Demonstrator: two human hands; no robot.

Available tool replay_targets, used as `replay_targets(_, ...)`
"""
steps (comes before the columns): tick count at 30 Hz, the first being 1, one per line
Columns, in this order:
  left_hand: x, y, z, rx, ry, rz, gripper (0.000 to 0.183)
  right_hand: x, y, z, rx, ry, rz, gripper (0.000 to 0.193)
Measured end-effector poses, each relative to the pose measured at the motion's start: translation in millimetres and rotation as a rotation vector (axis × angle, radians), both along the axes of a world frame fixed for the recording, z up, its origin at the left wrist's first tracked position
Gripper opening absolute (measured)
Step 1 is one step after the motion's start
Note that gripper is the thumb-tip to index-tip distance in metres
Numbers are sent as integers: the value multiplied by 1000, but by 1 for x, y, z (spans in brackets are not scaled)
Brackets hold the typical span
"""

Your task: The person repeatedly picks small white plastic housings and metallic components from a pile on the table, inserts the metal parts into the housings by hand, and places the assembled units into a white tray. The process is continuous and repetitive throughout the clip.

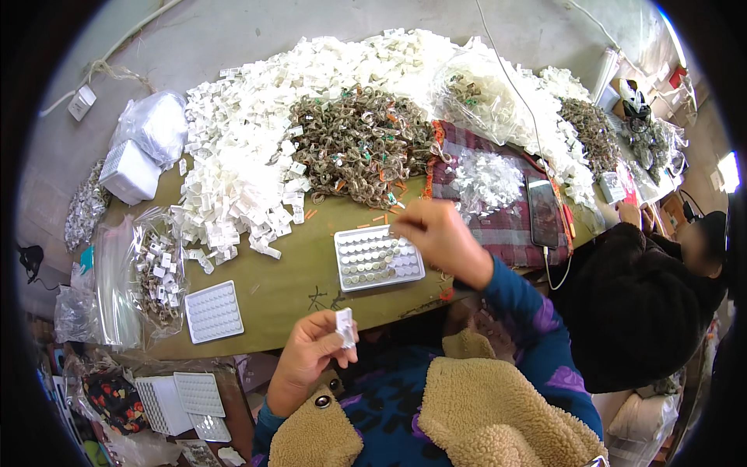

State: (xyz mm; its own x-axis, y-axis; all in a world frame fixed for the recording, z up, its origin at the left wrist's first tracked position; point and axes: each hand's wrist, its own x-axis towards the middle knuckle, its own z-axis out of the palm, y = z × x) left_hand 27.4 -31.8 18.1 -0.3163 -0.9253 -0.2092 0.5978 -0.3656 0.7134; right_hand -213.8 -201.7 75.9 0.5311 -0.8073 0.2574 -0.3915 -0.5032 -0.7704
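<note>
My left hand (305, 352) holds a small white plastic casing (345, 327) upright between thumb and fingers, just off the table's near edge. Over the far right corner of a white tray (342, 287), my right hand (450, 240) is closed in a pinch. Its fingertips point down at the tray, and whatever they hold is too small to make out. Rows of small round silvery pieces (366, 265) sit in the tray's pockets; the pockets toward the near right look bare.
Behind the tray lie a brown tangled heap of small parts (358, 144) and a large pile of white casings (233, 171). A second white tray (214, 313) lies left. To the right are a plaid cloth (498, 226), a cabled phone (545, 210) and another person (630, 303).
</note>
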Motion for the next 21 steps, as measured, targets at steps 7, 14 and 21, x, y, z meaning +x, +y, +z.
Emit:
replay_targets(7,2,-1,-17,-57,64,112,28,21,-62,-58,-132,324,-108,17)
replay_targets(14,-1,-1,-22,-37,73,168,26,14,-68,-63,-99,170,-130,21)
replay_targets(21,-5,6,-18,-22,73,198,24,10,-77,-62,-47,179,-39,18)
